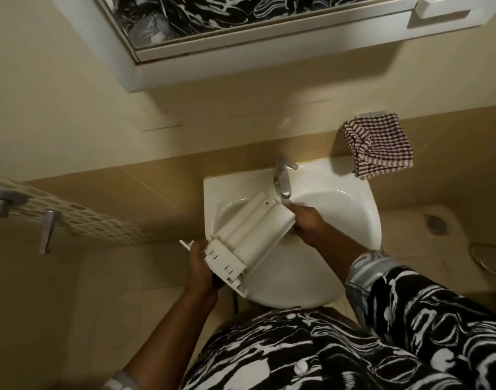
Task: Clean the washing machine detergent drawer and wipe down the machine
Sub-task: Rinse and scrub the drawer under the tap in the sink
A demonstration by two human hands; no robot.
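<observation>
A white plastic detergent drawer (249, 232) lies slanted and underside up over the left half of the white sink (339, 198). My left hand (200, 266) grips its near end, the front panel, at the sink's front-left rim. At the drawer's far right edge my right hand (305, 220) holds on, fingers curled round the side wall, just below the chrome tap (283, 178). The tap's spout ends right above my right fingertips; whether water runs I cannot tell.
A checked cloth (379, 146) hangs on a wall hook right of the sink. A white mirror cabinet (241, 52) juts out overhead. At left is a perforated white shelf (80, 215) with a metal handle (47, 232). A floor drain (436, 220) sits right of the basin.
</observation>
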